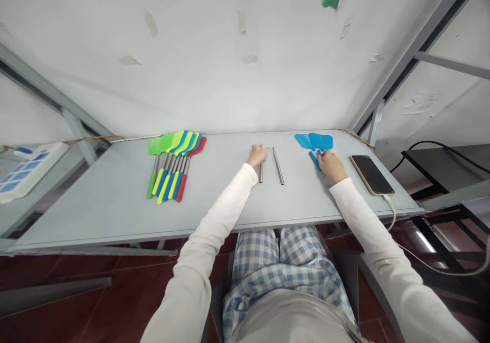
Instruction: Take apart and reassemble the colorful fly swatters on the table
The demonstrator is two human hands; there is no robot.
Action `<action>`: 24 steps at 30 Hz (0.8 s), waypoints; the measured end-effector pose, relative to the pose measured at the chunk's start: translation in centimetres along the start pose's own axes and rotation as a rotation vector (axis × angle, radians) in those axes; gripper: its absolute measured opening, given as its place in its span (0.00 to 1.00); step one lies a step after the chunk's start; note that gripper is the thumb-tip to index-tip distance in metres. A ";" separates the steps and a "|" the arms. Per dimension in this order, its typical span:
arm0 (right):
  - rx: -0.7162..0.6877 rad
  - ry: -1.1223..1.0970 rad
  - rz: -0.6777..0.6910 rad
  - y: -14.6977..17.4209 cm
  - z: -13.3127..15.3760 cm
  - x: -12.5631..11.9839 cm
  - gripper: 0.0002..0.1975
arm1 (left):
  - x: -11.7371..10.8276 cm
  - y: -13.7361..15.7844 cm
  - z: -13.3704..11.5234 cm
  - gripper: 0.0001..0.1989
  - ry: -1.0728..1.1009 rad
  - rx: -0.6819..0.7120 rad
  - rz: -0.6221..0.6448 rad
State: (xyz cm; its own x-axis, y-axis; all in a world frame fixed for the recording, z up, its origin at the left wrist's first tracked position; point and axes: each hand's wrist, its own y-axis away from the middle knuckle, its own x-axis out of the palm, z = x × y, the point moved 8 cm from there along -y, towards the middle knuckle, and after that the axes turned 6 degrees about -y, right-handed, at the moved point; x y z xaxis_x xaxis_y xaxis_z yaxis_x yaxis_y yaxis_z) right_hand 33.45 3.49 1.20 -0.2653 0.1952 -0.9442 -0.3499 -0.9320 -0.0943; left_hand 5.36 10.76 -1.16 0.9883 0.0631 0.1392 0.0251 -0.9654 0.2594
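My left hand (257, 155), slightly blurred, is curled over the upper part of a metal rod (261, 174); the rod's lower end shows below the fingers. A second metal rod (278, 166) lies just to its right, tapered at the far end. On the right, my right hand (332, 166) is closed with its fingertips on a short blue handle (319, 153), mostly covered by the fingers. Another blue handle (314, 161) lies beside it on the table. Just beyond these are two blue spatula heads, the left one (304, 140) touching or overlapping the right one (322, 140).
A row of several spatulas (174, 165) in green, yellow, blue and red lies on the left of the grey table (111, 185). A phone (371, 174) with a white cable (391, 207) rests at the right edge. A white wall (214, 77) stands behind.
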 end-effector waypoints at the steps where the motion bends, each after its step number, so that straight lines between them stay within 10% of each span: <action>1: -0.021 0.010 -0.027 0.2 0.2 0.0 0.20 | 0.6 0.3 0.0 0.20 -0.131 0.051 -0.029; 9: -0.200 -0.035 -0.071 1.2 2.2 0.6 0.26 | 4.7 4.5 -0.2 0.31 -1.159 0.393 -0.013; 24: -0.163 0.050 -0.182 1.8 1.3 -0.6 0.20 | 2.3 6.6 0.6 0.15 -1.043 0.456 0.054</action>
State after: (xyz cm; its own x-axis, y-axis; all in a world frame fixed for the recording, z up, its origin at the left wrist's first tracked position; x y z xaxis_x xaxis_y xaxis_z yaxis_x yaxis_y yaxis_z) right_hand 31.80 2.08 2.03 -0.1651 0.3527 -0.9211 -0.2372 -0.9207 -0.3100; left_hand 7.89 4.35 0.32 0.6277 -0.0161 -0.7783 -0.1792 -0.9759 -0.1243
